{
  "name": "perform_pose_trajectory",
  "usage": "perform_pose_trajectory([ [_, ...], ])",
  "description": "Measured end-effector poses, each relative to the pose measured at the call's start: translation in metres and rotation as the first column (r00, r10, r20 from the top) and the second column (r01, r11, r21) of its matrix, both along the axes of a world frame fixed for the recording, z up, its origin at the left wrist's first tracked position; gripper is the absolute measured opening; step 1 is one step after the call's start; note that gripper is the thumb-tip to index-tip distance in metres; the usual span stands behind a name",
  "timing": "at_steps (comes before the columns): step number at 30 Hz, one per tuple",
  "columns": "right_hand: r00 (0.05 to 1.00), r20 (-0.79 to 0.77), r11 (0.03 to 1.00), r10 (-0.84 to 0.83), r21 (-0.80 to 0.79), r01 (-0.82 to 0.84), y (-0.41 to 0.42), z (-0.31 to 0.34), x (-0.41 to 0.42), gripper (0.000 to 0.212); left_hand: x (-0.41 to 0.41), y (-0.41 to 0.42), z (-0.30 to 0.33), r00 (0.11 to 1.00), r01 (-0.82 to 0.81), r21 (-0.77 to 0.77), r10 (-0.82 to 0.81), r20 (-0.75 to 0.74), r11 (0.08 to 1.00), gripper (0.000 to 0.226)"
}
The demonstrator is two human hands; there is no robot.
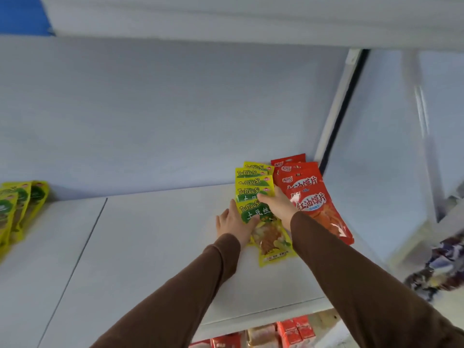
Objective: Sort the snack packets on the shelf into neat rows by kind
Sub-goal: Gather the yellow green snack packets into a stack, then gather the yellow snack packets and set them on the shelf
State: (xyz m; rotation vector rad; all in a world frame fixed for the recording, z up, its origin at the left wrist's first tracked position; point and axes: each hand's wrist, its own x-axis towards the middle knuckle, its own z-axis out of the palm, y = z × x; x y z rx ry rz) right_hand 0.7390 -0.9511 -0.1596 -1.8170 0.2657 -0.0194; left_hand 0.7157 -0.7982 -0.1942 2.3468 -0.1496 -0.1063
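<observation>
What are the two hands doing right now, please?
Left hand: open, fingers straight, flat against the left edge of the yellow packets.
Right hand: open, resting on the yellow packets beside the red packets.

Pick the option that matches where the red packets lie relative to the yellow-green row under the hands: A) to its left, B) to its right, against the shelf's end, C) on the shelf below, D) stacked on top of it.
B: the red packets lie overlapped just right of the yellow-green row, by the shelf's right end.
</observation>
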Motion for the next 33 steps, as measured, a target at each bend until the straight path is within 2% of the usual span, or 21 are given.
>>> perform_pose_trajectory([
  [4, 0.993, 0.105, 0.998, 0.048, 0.043, -0.053, 0.006, -0.009, -0.001, 0.036, -0.004, -0.004, -0.007, 0.999, -0.029, 0.057, 0.027, 0.04, 0.998, 0.09],
  [11, 0.993, 0.019, 0.988, 0.119, 0.092, -0.12, 0.003, -0.005, 0.006, 0.03, 0.002, -0.004, -0.006, 0.999, -0.041, 0.119, 0.039, 0.02, 0.992, 0.091],
  [13, 0.993, 0.011, 0.99, 0.118, 0.076, -0.119, 0.001, -0.005, 0.006, 0.033, 0.003, -0.001, -0.005, 0.999, -0.048, 0.098, 0.047, 0.015, 0.994, 0.09],
  [15, 0.997, 0.017, 0.996, 0.081, 0.042, -0.082, -0.002, -0.007, 0.003, 0.048, 0.002, 0.003, -0.005, 0.998, -0.061, 0.063, 0.06, 0.022, 0.996, 0.088],
  [17, 0.999, 0.028, 0.997, 0.042, -0.071, -0.04, -0.002, -0.004, -0.003, 0.07, 0.002, 0.01, -0.001, 0.997, -0.076, 0.003, 0.076, 0.008, 0.997, 0.088],
  [18, 0.998, 0.06, 0.987, 0.021, -0.159, -0.011, -0.001, -0.002, -0.006, 0.074, 0.001, 0.014, 0.0, 0.997, -0.079, -0.022, 0.079, 0.006, 0.997, 0.088],
  [21, 0.971, 0.237, 0.905, 0.046, -0.422, 0.06, 0.005, 0.009, -0.015, 0.064, -0.004, 0.028, 0.005, 0.996, -0.066, -0.021, 0.067, 0.058, 0.998, 0.082],
  [25, 0.908, 0.35, 0.722, 0.231, -0.688, 0.081, 0.03, 0.022, -0.03, 0.048, -0.009, 0.059, 0.019, 0.986, -0.054, 0.058, 0.044, 0.164, 0.997, 0.072],
  [27, 0.871, 0.403, 0.677, 0.283, -0.727, 0.117, 0.052, 0.027, -0.037, 0.041, -0.015, 0.082, 0.027, 0.977, -0.053, 0.11, 0.029, 0.21, 0.993, 0.069],
  [33, 0.816, 0.403, 0.665, 0.414, -0.746, 0.031, 0.146, 0.033, -0.054, 0.029, -0.043, 0.183, 0.045, 0.96, -0.111, 0.166, 0.063, 0.272, 0.98, 0.067],
])
